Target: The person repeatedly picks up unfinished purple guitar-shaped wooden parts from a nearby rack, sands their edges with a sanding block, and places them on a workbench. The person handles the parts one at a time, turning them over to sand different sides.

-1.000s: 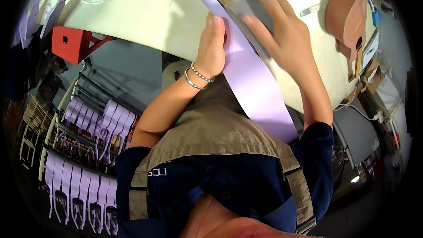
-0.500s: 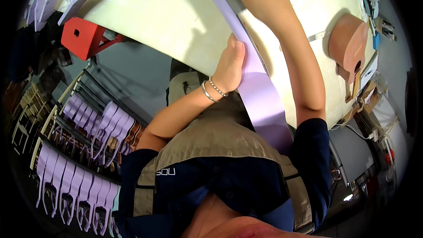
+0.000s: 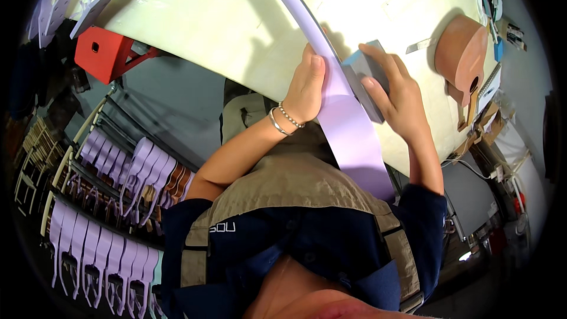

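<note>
A long lilac-painted guitar body, seen mostly edge-on, slants from the far table edge down toward my apron. My left hand, with a bracelet and a bangle at its wrist, grips its left side, thumb on top and the other fingers largely hidden. My right hand is closed round a grey sanding block with a light-blue layer. The block's long face lies along the guitar body's right edge, close to the curve at its waist.
Beneath the work is a pale covered table. A reddish-brown guitar lies at the right, near papers and a notebook. A red bracket-like box sits off the left table edge. Racks hold several lilac pieces at lower left.
My right hand has come back toward me along the guitar body's right edge, bringing the sanding block into fuller view. My left hand has stayed in nearly the same spot.
</note>
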Demonstrator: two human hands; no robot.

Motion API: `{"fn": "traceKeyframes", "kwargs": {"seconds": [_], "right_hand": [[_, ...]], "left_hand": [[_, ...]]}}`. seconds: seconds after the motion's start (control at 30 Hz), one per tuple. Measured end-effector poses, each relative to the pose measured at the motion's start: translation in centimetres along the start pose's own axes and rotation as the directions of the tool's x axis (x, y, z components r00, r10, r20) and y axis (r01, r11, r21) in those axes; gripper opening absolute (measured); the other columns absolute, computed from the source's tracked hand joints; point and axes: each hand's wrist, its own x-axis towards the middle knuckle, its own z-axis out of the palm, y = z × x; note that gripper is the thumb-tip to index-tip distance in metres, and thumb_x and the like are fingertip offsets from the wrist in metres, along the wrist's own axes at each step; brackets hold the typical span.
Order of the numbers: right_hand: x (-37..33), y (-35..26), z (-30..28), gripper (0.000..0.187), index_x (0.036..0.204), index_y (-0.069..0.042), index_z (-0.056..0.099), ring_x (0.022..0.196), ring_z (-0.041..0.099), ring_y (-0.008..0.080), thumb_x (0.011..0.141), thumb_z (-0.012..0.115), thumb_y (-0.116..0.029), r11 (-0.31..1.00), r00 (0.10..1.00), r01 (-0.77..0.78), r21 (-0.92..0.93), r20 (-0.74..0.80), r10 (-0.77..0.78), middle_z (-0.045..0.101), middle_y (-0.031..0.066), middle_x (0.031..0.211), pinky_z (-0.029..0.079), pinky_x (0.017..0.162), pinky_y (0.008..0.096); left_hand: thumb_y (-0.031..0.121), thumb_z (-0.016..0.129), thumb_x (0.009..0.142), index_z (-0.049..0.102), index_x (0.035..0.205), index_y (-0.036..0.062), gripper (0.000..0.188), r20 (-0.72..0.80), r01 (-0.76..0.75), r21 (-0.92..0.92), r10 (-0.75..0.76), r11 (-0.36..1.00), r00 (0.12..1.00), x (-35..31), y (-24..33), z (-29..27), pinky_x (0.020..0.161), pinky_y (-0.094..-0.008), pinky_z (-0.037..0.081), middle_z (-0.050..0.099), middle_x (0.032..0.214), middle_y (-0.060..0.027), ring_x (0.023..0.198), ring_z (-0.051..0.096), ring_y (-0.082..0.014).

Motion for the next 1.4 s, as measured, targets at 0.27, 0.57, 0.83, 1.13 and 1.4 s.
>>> {"fn": "traceKeyframes", "kwargs": {"seconds": [0.27,0.57,0.83,1.13,1.4], "right_hand": [[11.1,-3.7,1.6,0.041,0.114,-0.011,0.049,0.083,0.057,0.0388,0.087,0.045,-0.041,0.987,0.991,0.073,0.142,-0.124,-0.056,0.058,0.0229,0.087,0.045,0.072,0.0408],[13.4,-3.2,2.2,0.047,0.117,-0.012,0.050,0.073,0.062,0.0260,0.086,0.046,-0.047,0.988,0.987,-0.116,0.106,0.124,0.102,0.062,0.0149,0.090,0.047,0.061,0.0332],[9.7,5.3,-2.4,0.045,0.121,-0.014,0.047,0.086,0.054,0.0138,0.089,0.040,-0.045,0.835,0.924,0.049,0.548,-0.342,0.170,0.058,0.0068,0.101,0.044,0.072,0.0273],[-10.0,11.3,-13.9,0.060,0.130,-0.012,0.035,0.068,0.058,0.0119,0.086,0.042,-0.052,0.626,0.722,0.322,0.710,-0.612,0.322,0.055,0.0122,0.109,0.048,0.060,0.0252],[-15.5,14.9,-8.4,0.068,0.129,-0.008,0.032,0.066,0.058,0.0164,0.081,0.050,-0.051,0.677,0.761,0.231,0.699,-0.563,0.322,0.053,0.0164,0.111,0.047,0.055,0.0248]], "left_hand": [[0.065,0.025,0.083,0.010,0.136,0.0014,0.084,0.046,0.062,-0.104,-0.058,0.993,0.997,0.3,0.3,0.2,0.070,-0.0342,0.049,0.050,0.090,-0.0114,0.077,0.059,-0.0230],[0.059,0.019,0.088,0.009,0.135,0.0014,0.075,0.040,0.024,-0.007,-0.024,1.000,0.999,0.1,-0.5,0.1,0.067,-0.0330,0.049,0.052,0.088,-0.0115,0.073,0.059,-0.0216],[0.017,0.049,0.090,0.004,0.133,-0.0051,0.066,0.082,-0.090,0.126,0.080,0.988,0.993,0.4,3.1,2.1,0.072,-0.0318,0.048,0.052,0.091,-0.0087,0.078,0.061,-0.0205],[0.031,0.060,0.078,0.039,0.109,-0.0019,0.050,0.753,-0.830,0.555,0.453,-0.050,0.477,1.9,21.6,14.4,0.054,-0.0366,0.050,0.057,0.085,-0.0151,0.063,0.060,-0.0304],[0.016,0.054,0.073,0.052,0.090,0.0242,0.018,0.930,-0.789,0.368,0.177,-0.492,0.323,2.9,10.5,11.0,0.060,-0.0293,0.038,0.049,0.074,0.0033,0.068,0.051,-0.0123]]}}
